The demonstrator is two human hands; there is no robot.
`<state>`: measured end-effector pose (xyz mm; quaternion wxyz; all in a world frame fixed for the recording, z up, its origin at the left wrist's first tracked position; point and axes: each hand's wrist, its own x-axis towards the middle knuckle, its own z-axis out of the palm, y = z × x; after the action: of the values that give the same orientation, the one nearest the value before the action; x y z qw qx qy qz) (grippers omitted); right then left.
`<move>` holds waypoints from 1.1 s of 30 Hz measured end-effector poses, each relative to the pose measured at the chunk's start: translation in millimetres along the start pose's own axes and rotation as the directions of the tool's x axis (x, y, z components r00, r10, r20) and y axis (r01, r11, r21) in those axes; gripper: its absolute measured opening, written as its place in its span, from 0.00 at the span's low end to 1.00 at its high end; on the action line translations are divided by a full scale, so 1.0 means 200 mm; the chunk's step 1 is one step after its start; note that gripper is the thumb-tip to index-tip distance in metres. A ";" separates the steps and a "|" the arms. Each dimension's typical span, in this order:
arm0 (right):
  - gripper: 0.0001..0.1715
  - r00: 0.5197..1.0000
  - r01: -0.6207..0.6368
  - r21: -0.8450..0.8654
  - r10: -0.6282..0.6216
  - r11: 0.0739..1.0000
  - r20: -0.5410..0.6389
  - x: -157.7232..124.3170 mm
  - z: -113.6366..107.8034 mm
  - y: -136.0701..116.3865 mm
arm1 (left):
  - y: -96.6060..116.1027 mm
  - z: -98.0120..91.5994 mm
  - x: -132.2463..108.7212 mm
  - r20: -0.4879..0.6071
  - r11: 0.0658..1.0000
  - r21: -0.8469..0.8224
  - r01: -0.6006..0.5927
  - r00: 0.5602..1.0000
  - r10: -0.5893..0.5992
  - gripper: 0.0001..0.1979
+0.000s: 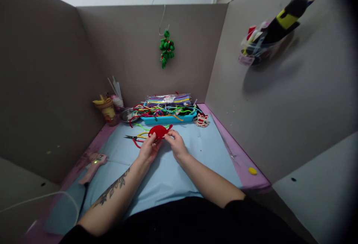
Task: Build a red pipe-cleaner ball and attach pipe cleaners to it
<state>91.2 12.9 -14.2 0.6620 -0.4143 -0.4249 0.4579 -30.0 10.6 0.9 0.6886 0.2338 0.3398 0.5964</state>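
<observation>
Both my hands meet over a light blue mat (167, 169), gripping a red pipe-cleaner shape (159, 131). My left hand (149, 147) pinches its left side with closed fingers. Fingertips of my right hand (175, 142) pinch the right end of the same shape. A red tail of it curls down by my left hand. Small scissors (131, 137) and loose yellow and green pipe cleaners (142, 129) lie just left of the shape.
A blue tray (167, 118) heaped with coloured pipe cleaners sits at the back, beside a metal dish (127, 114) and a brown cup (107, 111). A pink glue gun (93, 165) lies at left. Grey partitions enclose the desk; a green ornament (167, 48) hangs behind.
</observation>
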 end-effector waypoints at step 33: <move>0.14 0.967 -0.243 0.225 0.253 0.943 -0.017 0.03 0.02 -0.03 | -0.01 -0.01 0.02 0.054 0.998 0.026 -0.053 0.997 0.052 0.13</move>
<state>90.2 17.9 -7.1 0.6506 -0.3984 -0.3004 0.5725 -30.0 14.5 -2.2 0.6781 0.2682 0.3233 0.6031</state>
